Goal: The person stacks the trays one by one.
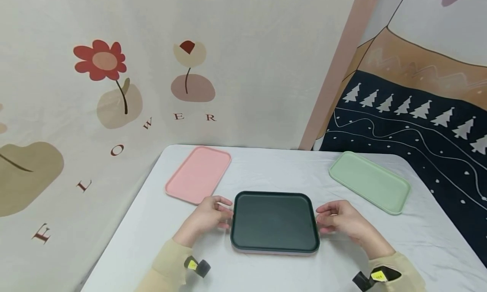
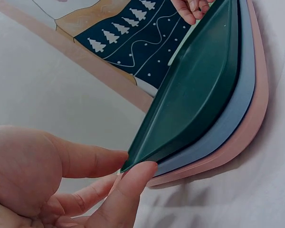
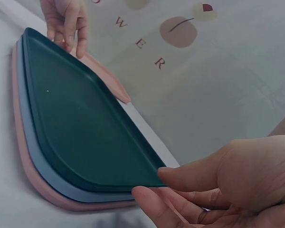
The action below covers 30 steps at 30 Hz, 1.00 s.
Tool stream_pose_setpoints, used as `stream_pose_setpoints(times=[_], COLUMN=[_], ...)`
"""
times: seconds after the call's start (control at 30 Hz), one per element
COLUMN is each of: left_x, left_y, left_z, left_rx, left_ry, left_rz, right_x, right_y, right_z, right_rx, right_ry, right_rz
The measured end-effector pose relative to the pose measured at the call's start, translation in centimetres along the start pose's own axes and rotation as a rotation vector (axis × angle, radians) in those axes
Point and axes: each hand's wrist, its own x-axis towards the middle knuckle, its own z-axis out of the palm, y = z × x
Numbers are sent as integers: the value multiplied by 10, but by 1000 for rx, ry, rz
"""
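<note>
A dark green rectangular tray (image 1: 274,221) tops a stack at the middle of the table. Under it in the left wrist view lie a blue tray (image 2: 247,71) and a pink tray (image 2: 261,95), their rims showing one below another. My left hand (image 1: 210,214) pinches the dark green tray's left rim between thumb and fingers. At the opposite short side my right hand (image 1: 340,218) does the same, thumb on the rim and fingertips against the outer wall in the right wrist view. The undersides are hidden.
Behind my left hand lies a pink rectangular tray (image 1: 199,174), set at a slant. A light green tray (image 1: 370,182) lies at the back right. All rest on a white-covered table (image 1: 152,237). Printed cloths (image 1: 258,72) hang behind and beside it.
</note>
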Motion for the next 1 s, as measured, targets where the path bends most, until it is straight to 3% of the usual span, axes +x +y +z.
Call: stream_pose_setpoints(times=[0.3, 0.53, 0.77, 1.0], left_x=[-1, -2, 1, 11], left_y=[2, 5, 3, 6], left_z=[-13, -31, -56, -93], left_rx=[2, 2, 29, 126], left_ry=[32, 96, 154, 208], left_rz=[10, 10, 6, -8], right_x=[6, 14, 28, 48], right_y=[-14, -30, -48, -62], right_z=[-2, 7, 23, 50], right_rx=[-24, -15, 0, 67], right_ry=[-9, 6, -8, -9], right_rz=[-40, -34, -45, -63])
